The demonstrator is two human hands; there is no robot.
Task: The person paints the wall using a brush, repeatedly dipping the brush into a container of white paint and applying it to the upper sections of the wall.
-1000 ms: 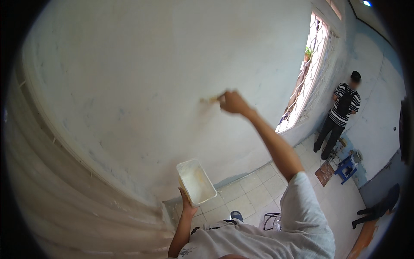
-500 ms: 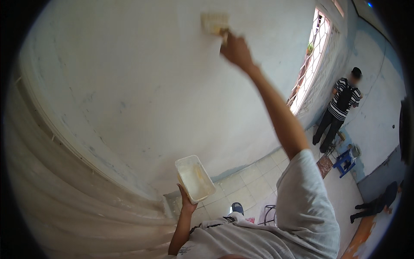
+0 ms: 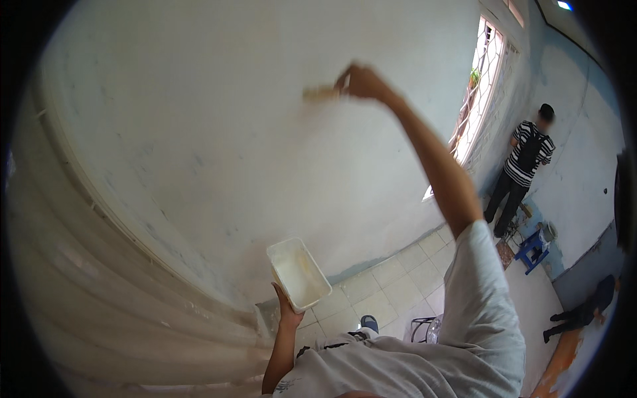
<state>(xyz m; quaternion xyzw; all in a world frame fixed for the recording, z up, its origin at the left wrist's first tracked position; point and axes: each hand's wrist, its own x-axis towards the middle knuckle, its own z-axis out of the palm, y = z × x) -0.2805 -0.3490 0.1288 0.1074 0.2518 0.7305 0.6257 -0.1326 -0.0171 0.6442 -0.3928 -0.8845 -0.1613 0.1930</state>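
Observation:
My right hand is raised in front of the pale wall, its fingers closed round the handle of a wide paintbrush. The brush is smeared by motion, and its bristles point left at the wall; whether they touch it I cannot tell. Low down, my left hand grips a white rectangular tub by its side and underside. Whitish paint coats the inside of the tub, which is tilted so that its opening faces me.
A beige curtain hangs along the left. A grilled window is at the right. One person in a striped shirt stands at the far wall near a blue stool; another person is at the lower right. Tiles cover the floor.
My right hand has moved slightly down, and the brush has swept downward along the wall, turning flatter. The left hand and tub have hardly moved.

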